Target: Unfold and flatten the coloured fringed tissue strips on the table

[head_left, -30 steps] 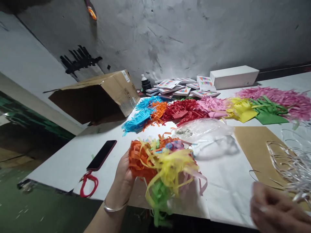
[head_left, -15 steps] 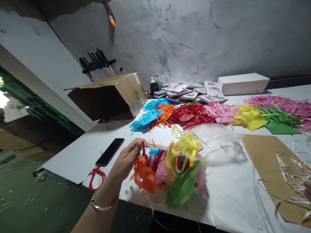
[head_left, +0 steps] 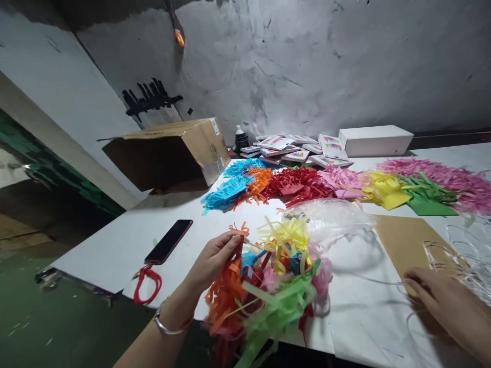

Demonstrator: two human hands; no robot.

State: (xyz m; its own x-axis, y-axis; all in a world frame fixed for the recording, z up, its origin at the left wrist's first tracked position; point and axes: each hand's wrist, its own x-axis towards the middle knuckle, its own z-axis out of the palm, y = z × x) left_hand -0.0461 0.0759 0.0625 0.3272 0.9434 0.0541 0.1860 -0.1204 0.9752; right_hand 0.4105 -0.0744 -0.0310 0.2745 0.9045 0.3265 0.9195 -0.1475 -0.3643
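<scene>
My left hand (head_left: 220,253) is closed, its thumb and fingers pinching the top of a bunch of paper-strip tassels (head_left: 276,291) at the orange end. Orange, blue, red, pink, yellow and green strips hang from the bunch over the table's front edge; the green ones are blurred. On the right, my right hand (head_left: 441,301) has curled fingers above a sheet of brown paper (head_left: 402,232). A thin white cord (head_left: 378,280) reaches its fingertips from the tassel side. Loops of white cord (head_left: 445,255) lie just beyond that hand.
Tassel piles, such as red (head_left: 299,184) and blue (head_left: 230,191), line the back of the white table (head_left: 115,245). A clear plastic bag (head_left: 333,217) lies before them. Flat printed boxes (head_left: 284,145), a white box (head_left: 376,140), a cardboard box (head_left: 192,153) and a phone (head_left: 169,243) are around.
My right hand has come into view from the right edge. My left hand has moved slightly right and down with the tassels, and the green strips have swung lower and spread.
</scene>
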